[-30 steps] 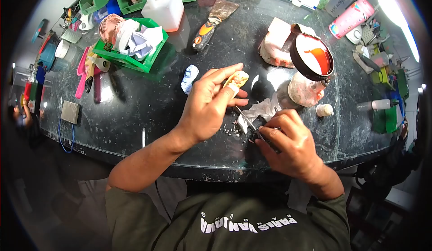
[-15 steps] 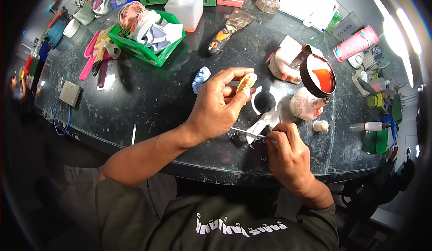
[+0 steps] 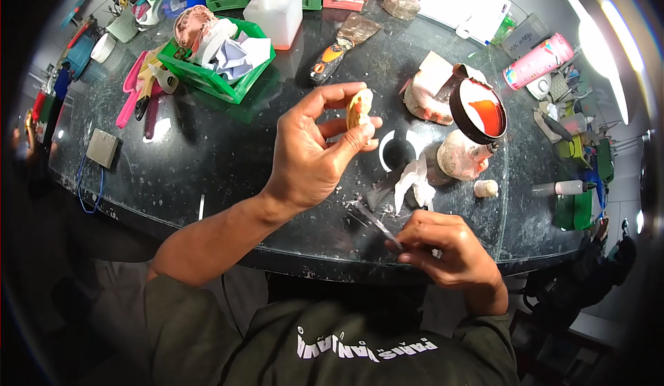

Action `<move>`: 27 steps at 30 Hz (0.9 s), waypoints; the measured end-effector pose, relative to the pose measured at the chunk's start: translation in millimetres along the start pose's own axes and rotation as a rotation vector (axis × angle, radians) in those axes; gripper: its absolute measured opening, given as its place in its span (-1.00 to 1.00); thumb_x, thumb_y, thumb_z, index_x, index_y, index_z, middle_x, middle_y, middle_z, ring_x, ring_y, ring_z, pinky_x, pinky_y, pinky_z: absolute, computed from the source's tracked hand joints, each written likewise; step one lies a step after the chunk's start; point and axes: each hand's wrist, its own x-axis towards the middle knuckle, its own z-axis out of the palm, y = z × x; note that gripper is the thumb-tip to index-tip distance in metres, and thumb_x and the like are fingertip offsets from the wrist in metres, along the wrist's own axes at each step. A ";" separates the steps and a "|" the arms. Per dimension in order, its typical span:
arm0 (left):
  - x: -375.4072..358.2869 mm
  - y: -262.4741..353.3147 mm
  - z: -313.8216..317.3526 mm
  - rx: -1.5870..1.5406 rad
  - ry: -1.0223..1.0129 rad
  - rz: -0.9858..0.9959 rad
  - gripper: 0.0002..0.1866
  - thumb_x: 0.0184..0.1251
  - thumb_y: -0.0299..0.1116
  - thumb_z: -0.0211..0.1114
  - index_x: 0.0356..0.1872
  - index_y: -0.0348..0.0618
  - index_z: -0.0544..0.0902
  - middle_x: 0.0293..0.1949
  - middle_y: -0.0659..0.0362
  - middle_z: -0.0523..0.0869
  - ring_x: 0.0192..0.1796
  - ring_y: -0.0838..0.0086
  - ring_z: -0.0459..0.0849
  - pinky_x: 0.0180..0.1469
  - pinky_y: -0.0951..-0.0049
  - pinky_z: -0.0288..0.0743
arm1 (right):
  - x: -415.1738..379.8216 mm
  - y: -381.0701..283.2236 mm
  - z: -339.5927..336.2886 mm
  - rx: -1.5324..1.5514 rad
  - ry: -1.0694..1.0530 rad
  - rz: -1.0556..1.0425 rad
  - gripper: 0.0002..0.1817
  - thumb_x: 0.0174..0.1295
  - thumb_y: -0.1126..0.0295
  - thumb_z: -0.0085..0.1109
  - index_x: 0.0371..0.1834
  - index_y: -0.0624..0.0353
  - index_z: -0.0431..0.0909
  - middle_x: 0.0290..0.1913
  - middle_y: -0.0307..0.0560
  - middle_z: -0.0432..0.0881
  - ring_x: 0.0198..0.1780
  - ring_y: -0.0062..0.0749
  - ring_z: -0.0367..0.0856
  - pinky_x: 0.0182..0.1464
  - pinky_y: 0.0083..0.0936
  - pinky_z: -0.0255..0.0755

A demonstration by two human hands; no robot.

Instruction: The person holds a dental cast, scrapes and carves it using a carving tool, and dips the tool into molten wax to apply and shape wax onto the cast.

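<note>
Raised over the dark worktop, my left hand (image 3: 311,147) pinches a small yellowish dental piece (image 3: 359,109) with pink and white parts between thumb and fingers. My right hand (image 3: 443,247) is closed round a thin metal tool (image 3: 377,225), whose tip points up and left over the worktop. A crumpled white cloth (image 3: 415,184) lies just above the right hand. Beyond it are a white ring (image 3: 382,152) and a plaster-smeared round jar (image 3: 462,156). A round dark container with red contents (image 3: 486,117) stands by a plaster model (image 3: 423,102).
A green bin (image 3: 238,92) of models and paper stands at the back left, near a plastic bottle (image 3: 278,12) and a scraper (image 3: 342,47). A small white cap (image 3: 486,189) sits right of the cloth. A pink can (image 3: 538,61) lies at the right.
My left hand has turned more upright with the dental piece, covering the blue lump. My right hand has moved down, and its tool now slants up and left, apart from the cloth.
</note>
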 end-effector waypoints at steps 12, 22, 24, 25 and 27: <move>-25.5 -11.2 17.9 -0.040 -0.239 -0.111 -0.41 0.34 -0.62 0.43 0.36 -0.40 0.41 0.11 0.05 0.55 0.11 0.30 0.74 0.10 0.33 0.80 | 8.6 23.5 26.3 0.289 0.801 -0.433 -0.81 0.40 0.65 0.19 -0.13 0.32 0.33 -0.31 0.05 0.57 -0.45 -0.51 0.59 -0.37 -0.60 0.56; -27.4 -11.0 17.2 -0.060 -0.319 -0.169 -0.36 0.27 -0.62 0.49 0.35 -0.38 0.41 0.05 0.08 0.61 0.11 0.25 0.77 0.11 0.37 0.78 | 9.2 20.8 29.3 0.293 0.818 -0.310 -0.77 0.17 0.79 0.35 -0.18 0.33 0.56 -0.22 0.03 0.69 -0.07 -0.27 0.75 0.03 -0.41 0.60; -30.4 -8.6 21.3 -0.075 -0.318 -0.195 -0.36 0.27 -0.62 0.49 0.34 -0.37 0.41 0.05 0.07 0.62 0.10 0.24 0.78 0.11 0.38 0.77 | 5.6 20.5 24.5 0.220 0.772 -0.331 -0.78 0.17 0.80 0.33 -0.19 0.33 0.55 -0.23 0.03 0.69 -0.09 -0.27 0.75 0.03 -0.38 0.60; -32.3 -7.6 22.8 -0.082 -0.315 -0.207 -0.36 0.27 -0.62 0.50 0.34 -0.36 0.42 0.04 0.07 0.62 0.10 0.24 0.78 0.12 0.38 0.77 | 5.2 20.3 21.5 0.184 0.746 -0.342 -0.78 0.17 0.80 0.33 -0.20 0.33 0.55 -0.24 0.03 0.69 -0.10 -0.27 0.75 0.02 -0.37 0.60; -33.9 -7.8 23.0 -0.083 -0.316 -0.205 -0.36 0.26 -0.62 0.51 0.34 -0.36 0.42 0.04 0.08 0.62 0.09 0.25 0.78 0.12 0.38 0.76 | 7.2 19.5 18.4 0.131 0.746 -0.405 -0.78 0.05 0.80 0.33 -0.27 0.34 0.57 -0.30 0.04 0.69 -0.14 -0.23 0.74 -0.02 -0.33 0.59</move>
